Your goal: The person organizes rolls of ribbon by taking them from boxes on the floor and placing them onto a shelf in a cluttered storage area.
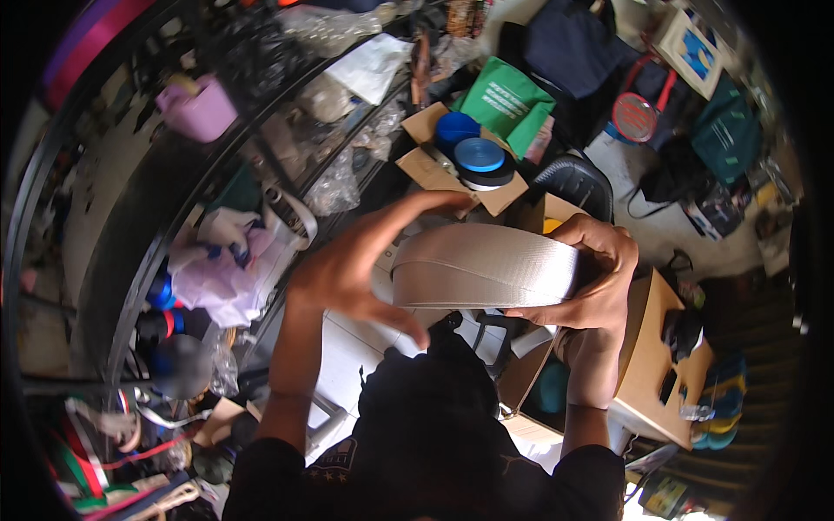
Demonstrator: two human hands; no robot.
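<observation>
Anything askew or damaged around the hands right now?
Yes: on the pale strap roll in the right hand, the outer turn runs aslant, its edge crossing the band beneath instead of lining up. No obvious damage shows.

One left hand [334, 273] and one right hand [605, 269] make two hands; one pale strap roll [486, 265]; two round blue pieces [479, 154] in one carton [424, 169]; one bright green bag [512, 95]; one pink container [201, 110]; one black shirt [426, 434].

Pale tiled flr [344, 365]: open cdbd box [422, 170] ahead, larger cdbd box [641, 382] on R.
</observation>
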